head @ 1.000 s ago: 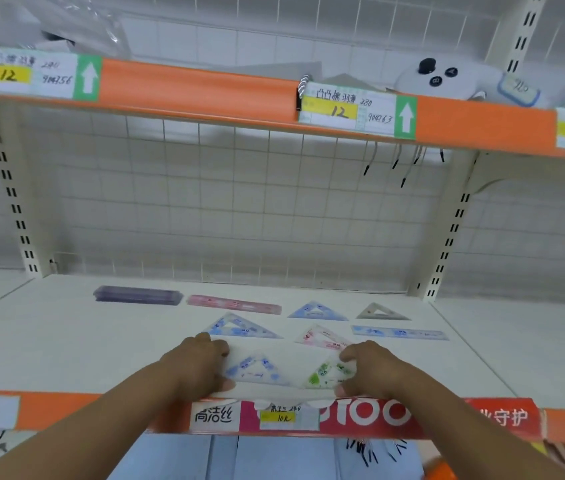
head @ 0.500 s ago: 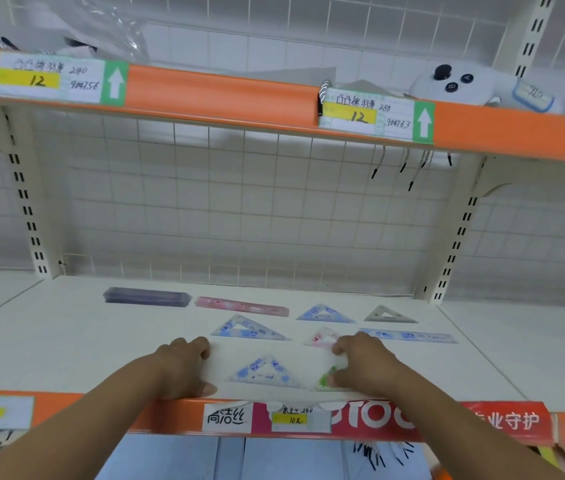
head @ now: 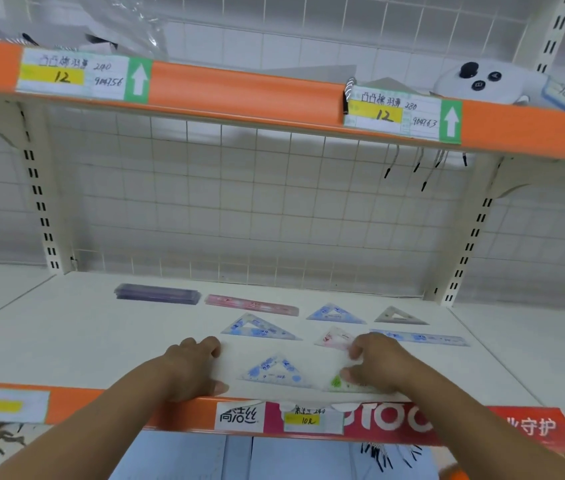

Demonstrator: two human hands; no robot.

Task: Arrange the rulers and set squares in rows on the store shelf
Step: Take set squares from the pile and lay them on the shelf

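Observation:
Rulers and set squares lie flat on the white shelf [head: 77,341]. At the back are a purple ruler stack [head: 156,293], a pink ruler [head: 251,304], a blue set square [head: 334,313] and a grey set square [head: 399,315]. The middle row holds a second blue set square [head: 258,327], a pink set square [head: 333,337] and a blue ruler [head: 426,338]. In front lie a third blue set square [head: 274,370] and a green set square [head: 340,382]. My left hand [head: 191,368] rests on the shelf left of the front blue one, not touching it. My right hand [head: 378,365] covers part of the green set square, thumb on it, fingertips at the pink one.
The orange shelf lip [head: 94,400] with price labels runs just below my hands. An upper orange shelf [head: 246,95] hangs overhead with a white plush toy [head: 482,81] on it. Wire grid backing and slotted uprights [head: 471,237] close the rear.
My left hand has slid left, off the front blue set square. My right hand has shifted back over the green set square toward the pink one. The camera has tilted slightly.

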